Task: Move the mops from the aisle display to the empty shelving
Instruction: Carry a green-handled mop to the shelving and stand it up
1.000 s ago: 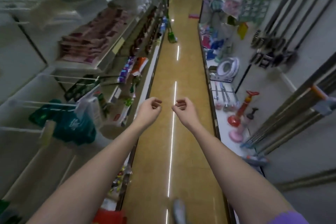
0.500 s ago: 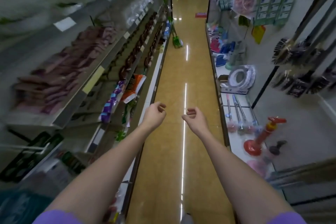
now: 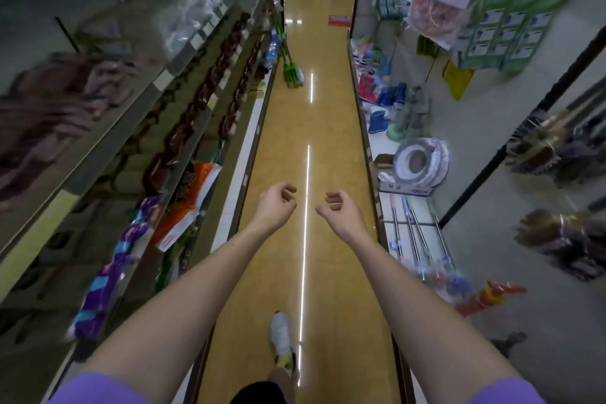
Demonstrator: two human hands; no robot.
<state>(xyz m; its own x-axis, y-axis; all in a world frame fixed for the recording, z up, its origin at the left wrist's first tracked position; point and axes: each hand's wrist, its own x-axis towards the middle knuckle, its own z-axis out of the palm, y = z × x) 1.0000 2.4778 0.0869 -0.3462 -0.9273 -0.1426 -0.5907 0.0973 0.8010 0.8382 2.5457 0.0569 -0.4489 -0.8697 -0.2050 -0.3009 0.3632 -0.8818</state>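
I am walking up the aisle with nothing carried: left hand (image 3: 277,205) and right hand (image 3: 341,211) hang loosely curled, apart. The green mops (image 3: 292,70) lean against the left shelving (image 3: 210,105) far ahead. Next, I judge, close in and grasp a handle.

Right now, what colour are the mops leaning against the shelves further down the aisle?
Bright green: the mops have green handles and heads, seen in the head view, the only one.

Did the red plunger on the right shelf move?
Cannot tell. The red plunger slid lower in the view, but so did the white hose coil beside it; the camera walked forward.
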